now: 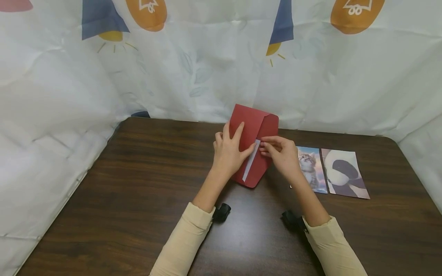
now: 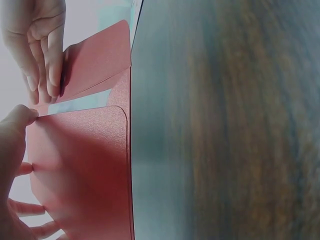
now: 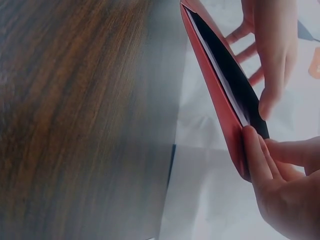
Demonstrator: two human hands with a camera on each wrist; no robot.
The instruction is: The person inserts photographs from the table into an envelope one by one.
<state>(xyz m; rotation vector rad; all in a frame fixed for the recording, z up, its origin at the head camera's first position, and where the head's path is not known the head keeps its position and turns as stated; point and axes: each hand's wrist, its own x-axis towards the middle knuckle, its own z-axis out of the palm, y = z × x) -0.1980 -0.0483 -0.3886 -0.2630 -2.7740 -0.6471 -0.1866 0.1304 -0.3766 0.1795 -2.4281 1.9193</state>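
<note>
A red envelope (image 1: 248,119) is held upright at a slant near the table's back edge, its flap open to the right. My left hand (image 1: 226,153) grips it from the left, fingers spread over its face and thumb at the rim of the opening. A thin white strip of paper (image 1: 251,161) shows along that opening; in the right wrist view the white paper (image 3: 231,95) lies inside, and most of it is hidden. With bent fingers my right hand (image 1: 284,155) pinches the paper's edge at the opening, close against the flap (image 2: 102,57).
To the right on the dark wooden table (image 1: 165,172) lie a kitten picture (image 1: 312,168) and, beside it, a black-and-white animal picture (image 1: 345,172). The right forearm partly covers the kitten picture. A white patterned curtain (image 1: 214,69) hangs behind the table.
</note>
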